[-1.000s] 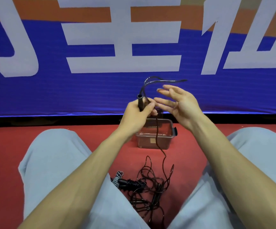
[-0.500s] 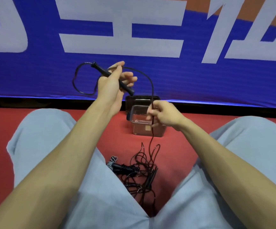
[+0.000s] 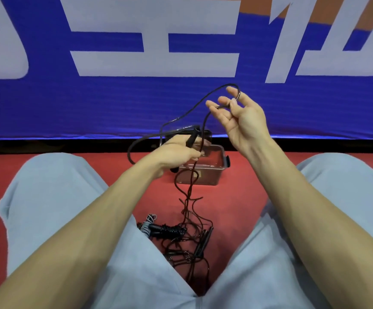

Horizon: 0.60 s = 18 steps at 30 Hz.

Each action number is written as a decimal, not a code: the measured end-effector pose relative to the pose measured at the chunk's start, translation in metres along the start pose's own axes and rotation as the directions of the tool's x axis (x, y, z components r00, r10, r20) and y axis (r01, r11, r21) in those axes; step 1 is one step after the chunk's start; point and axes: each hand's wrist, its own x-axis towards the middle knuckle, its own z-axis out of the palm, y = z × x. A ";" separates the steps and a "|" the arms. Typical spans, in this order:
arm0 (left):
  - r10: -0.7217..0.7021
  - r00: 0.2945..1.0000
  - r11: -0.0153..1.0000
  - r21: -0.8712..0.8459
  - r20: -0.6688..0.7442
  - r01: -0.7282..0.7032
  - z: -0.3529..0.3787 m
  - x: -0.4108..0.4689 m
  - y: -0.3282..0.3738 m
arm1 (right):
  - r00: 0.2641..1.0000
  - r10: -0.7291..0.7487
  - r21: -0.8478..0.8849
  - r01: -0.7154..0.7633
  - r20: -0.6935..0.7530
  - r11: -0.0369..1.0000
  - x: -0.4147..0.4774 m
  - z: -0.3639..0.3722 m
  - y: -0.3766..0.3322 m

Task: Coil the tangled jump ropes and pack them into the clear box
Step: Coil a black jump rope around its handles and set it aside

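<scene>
The person sits on the red floor (image 3: 0,175) with legs apart in pale blue trousers (image 3: 54,197). The left hand (image 3: 176,152) is low, and its grip is closed around a black handle (image 3: 192,137). The right hand (image 3: 241,121) is raised higher, palm toward the camera, with the thin black jump rope (image 3: 181,117) hooked over its loosely curled fingers (image 3: 220,100). From there the rope arcs down to the left hand.

A strand hangs from the left hand and crosses in front of the clear box (image 3: 210,177), which sits on the floor beyond the knees. The left hand and the handle hide the box's near left corner. A dark flat thing (image 3: 206,134) stands just behind the box; what it is cannot be told.

The hanging strand runs into the tangle (image 3: 187,239) of black rope and handles on the floor between the thighs. A small grey cord bundle (image 3: 147,224) lies at its left edge. A blue banner (image 3: 114,103) with large white characters fills the background.
</scene>
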 end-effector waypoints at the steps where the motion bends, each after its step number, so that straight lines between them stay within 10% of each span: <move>1: 0.023 1.000 1.000 0.014 0.002 -0.023 0.002 0.000 -0.002 | 1.000 0.008 0.062 -0.008 0.001 0.998 0.001 0.000 -0.001; 5: 0.106 0.978 0.994 0.049 -0.181 -0.098 0.003 0.004 -0.008 | 1.000 0.017 0.082 -0.017 0.007 0.997 0.002 -0.004 0.001; 10: 0.103 0.901 0.943 -0.248 -0.421 -0.223 -0.008 0.007 -0.001 | 0.998 0.056 -0.541 -0.044 0.007 0.840 0.003 -0.009 0.014; 18: 0.129 0.860 0.538 -0.694 -0.493 -0.478 -0.047 -0.002 0.019 | 0.843 0.486 -0.885 -0.027 0.229 0.465 -0.013 -0.006 0.045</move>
